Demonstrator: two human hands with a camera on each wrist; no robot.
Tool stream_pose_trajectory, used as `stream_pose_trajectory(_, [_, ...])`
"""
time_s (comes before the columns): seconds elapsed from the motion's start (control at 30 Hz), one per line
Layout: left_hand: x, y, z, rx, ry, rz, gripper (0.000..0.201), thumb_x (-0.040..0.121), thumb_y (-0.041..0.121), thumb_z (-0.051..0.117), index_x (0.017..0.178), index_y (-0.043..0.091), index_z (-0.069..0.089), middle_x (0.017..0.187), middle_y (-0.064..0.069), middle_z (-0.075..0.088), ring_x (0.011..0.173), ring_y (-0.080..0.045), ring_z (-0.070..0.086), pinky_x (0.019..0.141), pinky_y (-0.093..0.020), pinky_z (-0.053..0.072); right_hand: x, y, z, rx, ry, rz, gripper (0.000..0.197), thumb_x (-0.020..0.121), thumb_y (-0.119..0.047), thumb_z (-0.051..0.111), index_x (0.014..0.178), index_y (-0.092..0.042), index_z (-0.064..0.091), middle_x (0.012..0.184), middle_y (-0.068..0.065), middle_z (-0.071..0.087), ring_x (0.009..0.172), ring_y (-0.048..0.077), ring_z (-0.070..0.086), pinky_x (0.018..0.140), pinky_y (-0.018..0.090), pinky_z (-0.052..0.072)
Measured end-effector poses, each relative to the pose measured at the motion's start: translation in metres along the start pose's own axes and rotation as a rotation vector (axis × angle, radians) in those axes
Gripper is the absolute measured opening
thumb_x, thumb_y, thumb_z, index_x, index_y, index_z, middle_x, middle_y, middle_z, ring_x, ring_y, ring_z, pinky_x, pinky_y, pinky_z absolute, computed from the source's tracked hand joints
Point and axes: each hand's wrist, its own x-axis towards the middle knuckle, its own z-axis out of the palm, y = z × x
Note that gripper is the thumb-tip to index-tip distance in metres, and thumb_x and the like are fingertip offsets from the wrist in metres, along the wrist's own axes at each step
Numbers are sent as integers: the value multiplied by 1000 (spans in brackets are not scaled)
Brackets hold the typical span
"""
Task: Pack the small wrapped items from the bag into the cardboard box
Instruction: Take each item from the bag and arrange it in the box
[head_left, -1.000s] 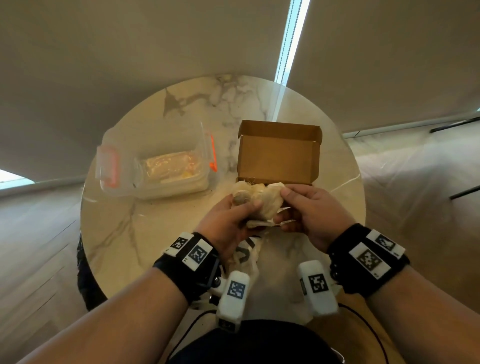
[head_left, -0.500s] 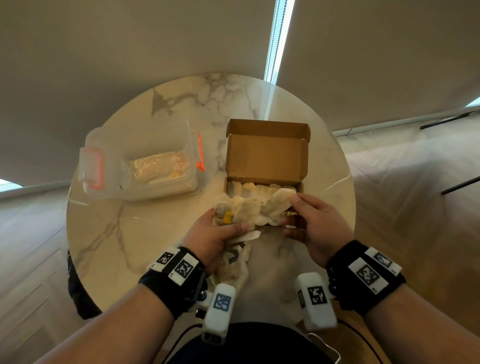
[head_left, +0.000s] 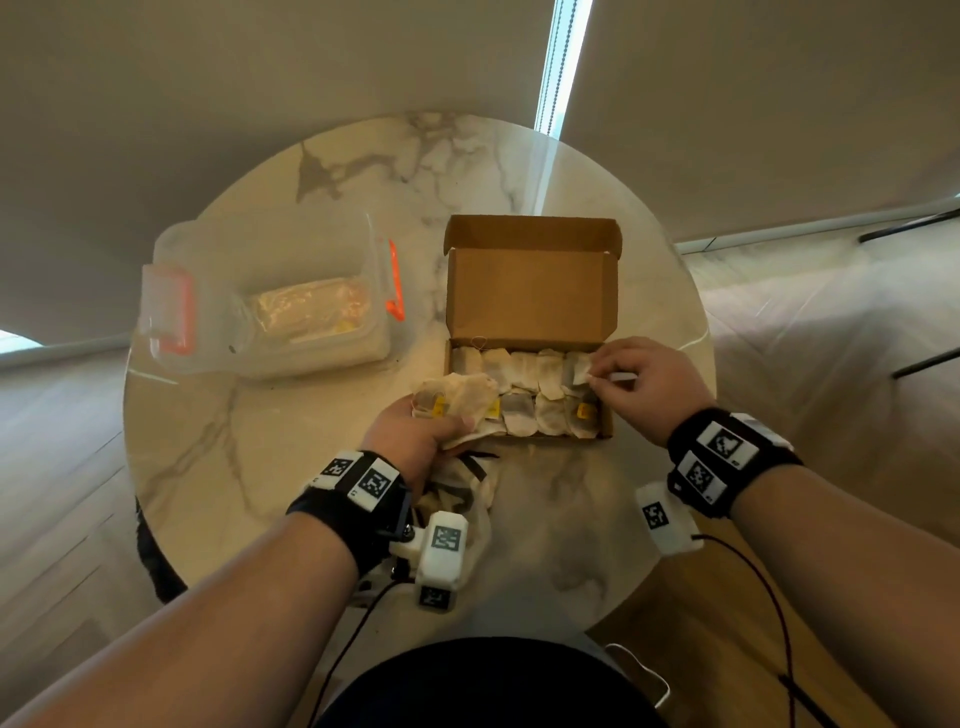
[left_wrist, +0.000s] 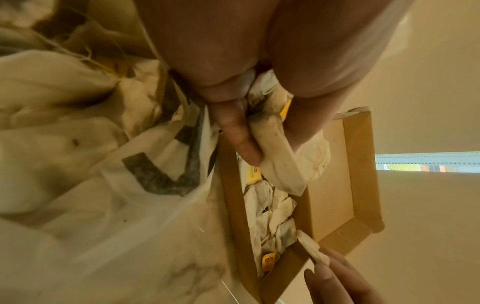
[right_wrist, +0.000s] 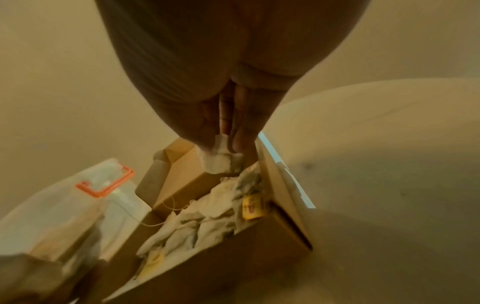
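Brown cardboard box (head_left: 530, 291): lid open beyond both grips, for loading.
Right hand (head_left: 641, 387): pinched one pale wrapped sachet (head_left: 579, 370) to seat it.
Left hand (head_left: 415, 434): clutched spare sachets (head_left: 457, 397) as supply.

On a round marble table (head_left: 218, 467) stands an open cardboard box (head_left: 530, 291), its lid tilted back, with 2 rows of small wrapped items (head_left: 535, 400) lying inside. The left hand (head_left: 415, 431) grips a bunch of wrapped items (head_left: 457, 397) at the box's near left corner, above a crumpled white bag (head_left: 462, 499). The right hand (head_left: 649, 384) pinches 1 wrapped item (head_left: 582, 370) at the box's far right corner. A clear plastic container (head_left: 270, 306) with orange clips sits left of the box.
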Motion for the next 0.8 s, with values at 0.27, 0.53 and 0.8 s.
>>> stream_pose_trajectory(0.27, [-9, -11, 6, -135, -9, -63, 33, 86, -12, 74, 115, 2, 67, 110, -18, 78, 93, -27, 78, 74, -30, 64, 19, 24, 16, -382, -16, -231, 13, 90, -23, 71, 96, -22, 83, 123, -6, 73, 111, 26, 59, 94, 46, 53])
stream_pose_trajectory(0.53, [-8, -8, 6, -109, 18, -77, 35, 83, -12, 76, 114, 0, 69, 109, -19, 78, 97, -30, 77, 75, -31, 65, 27, 4, 16, -671, -134, -151, 39, 94, -58, 49, 109, -36, 77, 127, -19, 69, 110, 19, 53, 89, 40, 39])
stream_pose_trajectory(0.8, [-5, -6, -1, -32, 1, -66, 33, 79, -10, 81, 110, 1, 71, 107, -21, 78, 99, -34, 77, 86, -40, 63, 34, 3, 22, -663, 59, -271, 15, 90, -23, 68, 92, -29, 81, 102, -9, 78, 93, 25, 59, 85, 42, 38])
